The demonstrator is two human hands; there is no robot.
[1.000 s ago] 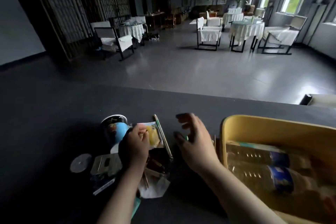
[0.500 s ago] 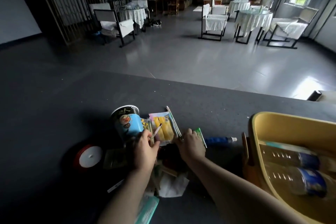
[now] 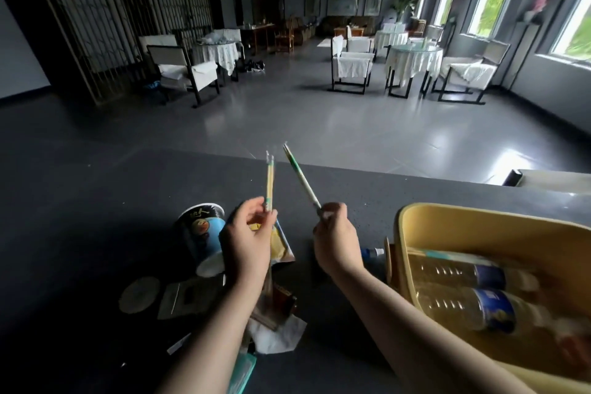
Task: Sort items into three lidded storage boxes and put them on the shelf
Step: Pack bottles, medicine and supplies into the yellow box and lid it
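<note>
left hand [image 3: 248, 243] pinches slim wrapped chopsticks [image 3: 269, 184] upright; right hand [image 3: 335, 241] pinches green-and-white wrapped pair [image 3: 302, 179], tilted left

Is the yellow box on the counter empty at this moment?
No, the yellow box already holds two plastic bottles lying on their sides.

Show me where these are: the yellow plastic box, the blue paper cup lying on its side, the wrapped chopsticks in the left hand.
yellow plastic box [image 3: 454, 217]: head view, far rim.
blue paper cup [image 3: 204, 230]: head view, side wall.
wrapped chopsticks [image 3: 270, 179]: head view, mid shaft.
</note>
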